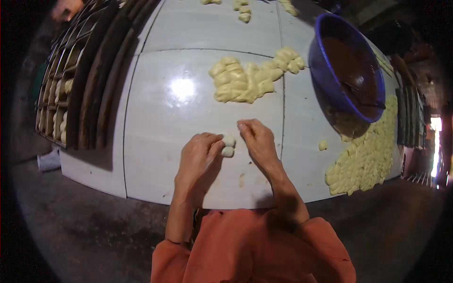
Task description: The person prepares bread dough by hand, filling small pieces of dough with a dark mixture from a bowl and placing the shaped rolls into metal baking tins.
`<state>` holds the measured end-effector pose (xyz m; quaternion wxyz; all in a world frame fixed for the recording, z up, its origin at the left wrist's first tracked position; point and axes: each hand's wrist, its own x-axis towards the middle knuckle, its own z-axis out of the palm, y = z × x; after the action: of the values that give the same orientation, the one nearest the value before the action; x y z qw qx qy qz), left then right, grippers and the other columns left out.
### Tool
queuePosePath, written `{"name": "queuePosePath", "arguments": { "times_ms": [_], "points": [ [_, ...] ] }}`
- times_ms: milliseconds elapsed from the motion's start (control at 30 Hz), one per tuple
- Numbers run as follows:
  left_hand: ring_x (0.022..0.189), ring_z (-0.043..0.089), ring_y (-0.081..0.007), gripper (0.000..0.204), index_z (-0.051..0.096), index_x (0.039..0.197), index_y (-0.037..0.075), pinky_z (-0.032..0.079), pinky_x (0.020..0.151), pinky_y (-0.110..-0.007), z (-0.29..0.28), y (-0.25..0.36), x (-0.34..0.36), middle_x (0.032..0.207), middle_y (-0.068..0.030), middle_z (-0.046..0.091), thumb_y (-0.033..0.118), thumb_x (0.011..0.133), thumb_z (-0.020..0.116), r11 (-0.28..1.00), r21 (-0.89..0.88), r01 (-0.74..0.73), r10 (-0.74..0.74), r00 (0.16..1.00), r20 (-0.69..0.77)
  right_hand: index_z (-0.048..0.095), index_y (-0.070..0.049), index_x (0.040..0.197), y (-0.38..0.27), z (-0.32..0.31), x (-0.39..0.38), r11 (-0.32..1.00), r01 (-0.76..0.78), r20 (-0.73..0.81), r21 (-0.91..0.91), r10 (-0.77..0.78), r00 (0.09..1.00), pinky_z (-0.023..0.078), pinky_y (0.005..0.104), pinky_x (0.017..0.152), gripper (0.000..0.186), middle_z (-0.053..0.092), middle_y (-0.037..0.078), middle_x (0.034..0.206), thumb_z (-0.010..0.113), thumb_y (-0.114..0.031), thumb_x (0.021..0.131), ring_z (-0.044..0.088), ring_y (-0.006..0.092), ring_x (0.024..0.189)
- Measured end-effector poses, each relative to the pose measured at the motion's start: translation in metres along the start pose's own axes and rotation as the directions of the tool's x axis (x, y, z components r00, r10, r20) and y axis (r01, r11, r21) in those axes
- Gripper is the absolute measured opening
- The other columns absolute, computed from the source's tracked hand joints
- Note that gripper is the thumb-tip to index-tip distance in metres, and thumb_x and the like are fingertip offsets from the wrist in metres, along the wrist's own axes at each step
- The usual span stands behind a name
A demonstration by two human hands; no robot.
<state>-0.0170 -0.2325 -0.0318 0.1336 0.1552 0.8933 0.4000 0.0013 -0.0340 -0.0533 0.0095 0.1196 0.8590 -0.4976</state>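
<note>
Two small pale dough pieces, an upper one (229,141) and a lower one (227,152), lie touching each other on the white tabletop (160,160) between my hands. My left hand (200,151) is curled at their left side, its thumb and forefinger closed on the edge of the upper dough piece. A short gap to the right, my right hand (259,141) has thumb and fingertips pinched together; whether anything tiny is between them is hidden. Beyond the hands lies a cluster of yellowish dough pieces (240,82), pressed side by side.
A purple basin (317,70) with brown contents stands at the right. Before it spreads a broad sheet of dough pieces (361,165), with one small loose piece (322,145) beside it. At the left, stacked wooden trays (89,89) hold dough pieces. More dough (244,14) lies at the far edge.
</note>
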Motion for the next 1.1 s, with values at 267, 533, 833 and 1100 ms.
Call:
{"name": "queuePosePath", "arguments": {
  "times_ms": [267,533,833,1100],
  "points": [
    [0.105,0.064,-0.0346,0.027,0.068,0.116,0.005,0.052,0.088,-0.042,0.005,0.044,0.082,0.112,-0.0166,0.069,0.016,0.092,0.065,0.96,0.13,-0.249,0.269,0.947,-0.176,0.063,-0.001,0.115,0.031,-0.039,0.09,0.836,-0.237,-0.514,-0.495,-0.062,0.855,0.044,0.0479,0.091,0.048,0.064,0.015,0.107,0.069,-0.04,0.089,0.057,0.0346,0.107],
    [0.123,0.053,-0.0314,0.031,0.071,0.111,0.014,0.047,0.093,-0.046,0.056,0.043,0.193,0.129,-0.0133,0.06,0.01,0.081,0.068,0.776,0.371,-0.51,0.559,0.828,-0.032,0.055,-0.002,0.098,0.058,-0.063,0.094,0.886,-0.137,-0.237,0.442,0.262,0.936,0.054,0.0374,0.07,0.021,0.067,0.012,0.092,0.063,-0.016,0.083,0.068,0.0293,0.079],
    [0.118,0.056,-0.0331,0.023,0.073,0.103,0.012,0.047,0.095,-0.045,0.045,0.028,0.206,0.123,-0.0122,0.063,0.011,0.081,0.069,0.779,0.28,-0.56,0.573,0.818,0.042,0.058,-0.003,0.106,0.042,-0.057,0.091,0.982,-0.001,-0.311,-0.191,-0.06,0.948,0.052,0.041,0.074,0.04,0.067,0.012,0.083,0.079,-0.023,0.078,0.068,0.0297,0.082],
    [0.119,0.055,-0.0363,0.023,0.071,0.108,0.007,0.045,0.101,-0.046,0.041,0.027,0.202,0.125,-0.0157,0.063,0.013,0.085,0.069,0.828,0.184,-0.53,0.536,0.844,0.019,0.054,-0.004,0.112,0.052,-0.073,0.081,0.911,-0.185,-0.043,0.37,0.216,0.976,0.045,0.0223,0.061,0.039,0.06,0.004,0.08,0.072,-0.008,0.078,0.055,0.0094,0.069]
  ]
}}
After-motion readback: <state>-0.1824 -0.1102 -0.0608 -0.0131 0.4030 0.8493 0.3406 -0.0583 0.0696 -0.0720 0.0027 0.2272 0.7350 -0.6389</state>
